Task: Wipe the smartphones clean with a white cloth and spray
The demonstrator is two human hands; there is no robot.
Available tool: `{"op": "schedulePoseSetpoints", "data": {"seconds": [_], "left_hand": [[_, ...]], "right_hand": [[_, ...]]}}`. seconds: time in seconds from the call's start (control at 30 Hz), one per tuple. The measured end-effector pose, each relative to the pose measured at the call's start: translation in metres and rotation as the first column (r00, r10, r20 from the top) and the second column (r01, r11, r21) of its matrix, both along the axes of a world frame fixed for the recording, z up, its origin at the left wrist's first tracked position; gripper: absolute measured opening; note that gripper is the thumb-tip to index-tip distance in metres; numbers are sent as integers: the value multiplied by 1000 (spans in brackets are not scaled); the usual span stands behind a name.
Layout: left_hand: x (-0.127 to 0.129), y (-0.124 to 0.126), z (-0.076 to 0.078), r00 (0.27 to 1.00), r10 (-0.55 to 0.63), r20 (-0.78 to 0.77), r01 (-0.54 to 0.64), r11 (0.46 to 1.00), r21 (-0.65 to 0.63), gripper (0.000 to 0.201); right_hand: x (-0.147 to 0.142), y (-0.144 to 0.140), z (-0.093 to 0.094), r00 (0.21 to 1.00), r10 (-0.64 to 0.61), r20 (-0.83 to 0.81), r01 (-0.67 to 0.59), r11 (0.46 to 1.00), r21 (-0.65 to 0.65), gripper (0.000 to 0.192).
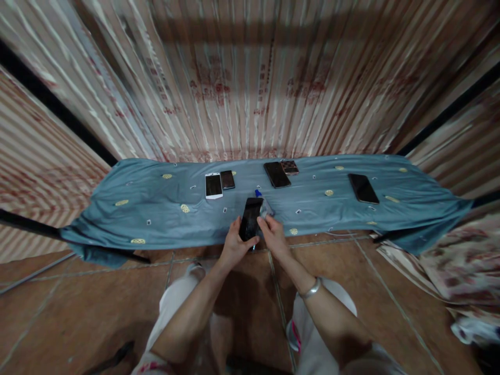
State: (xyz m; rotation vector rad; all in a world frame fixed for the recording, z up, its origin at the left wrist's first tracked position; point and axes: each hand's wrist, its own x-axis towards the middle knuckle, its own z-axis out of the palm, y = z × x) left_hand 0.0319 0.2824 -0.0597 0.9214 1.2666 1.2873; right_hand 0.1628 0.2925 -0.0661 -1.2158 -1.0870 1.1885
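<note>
My left hand (pixel 233 245) grips a black phone (pixel 250 217) from its lower left side, screen up, over the near edge of the blue cloth (pixel 156 208). On the phone's right edge rests my right hand (pixel 274 235), fingers curled, with a silver bracelet at the wrist. Just beyond the phone a small bottle with a blue cap (pixel 261 197) lies on the cloth.
More phones lie on the cloth: a white one (pixel 213 185) beside a small dark one (pixel 227 179), a black one (pixel 276 174) next to a patterned one (pixel 289 166), another black one (pixel 363 188) far right. Striped curtain behind, tiled floor below, patterned fabric at right.
</note>
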Motion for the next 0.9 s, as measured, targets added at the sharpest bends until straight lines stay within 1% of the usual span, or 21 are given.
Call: {"op": "schedulePoseSetpoints", "data": {"seconds": [0.07, 0.1, 0.17, 0.2, 0.27, 0.37, 0.43, 0.5, 0.7, 0.83, 0.9], "left_hand": [[-1, 1, 0, 988, -32, 151, 44, 996, -79, 64], [-2, 1, 1, 971, -49, 236, 77, 991, -110, 59], [-5, 1, 4, 922, -71, 381, 135, 980, -145, 48], [-7, 1, 6, 900, -69, 430, 148, 977, -153, 43], [-11, 1, 10, 875, -57, 482, 156, 973, -169, 36], [-14, 0, 13, 855, -52, 516, 172, 967, -187, 34], [-13, -2, 13, 844, -55, 533, 193, 959, -206, 32], [-10, -5, 13, 829, -78, 554, 225, 953, -202, 31], [1, -22, 16, 791, -209, 575, 357, 921, -157, 38], [3, -28, 20, 785, -231, 574, 388, 907, -165, 45], [1, -27, 20, 785, -219, 579, 375, 912, -164, 41]], "right_hand": [[-3, -8, 4, 995, 65, 73, -69, 996, 51, 39], [-5, -13, 5, 984, 113, 138, -126, 988, 91, 43], [-9, -23, 6, 944, 196, 264, -242, 958, 156, 53], [-11, -27, 5, 919, 227, 323, -296, 938, 183, 56], [-14, -35, 2, 872, 254, 418, -371, 901, 227, 58], [-14, -39, -2, 818, 232, 527, -423, 863, 277, 56], [-13, -36, -4, 800, 205, 564, -425, 857, 292, 57], [-10, -31, -4, 801, 176, 573, -404, 864, 300, 58], [4, -6, 2, 851, 92, 517, -273, 918, 286, 61], [10, 2, 5, 860, 58, 507, -225, 935, 274, 63], [8, -1, 4, 848, 58, 527, -239, 928, 284, 64]]}}
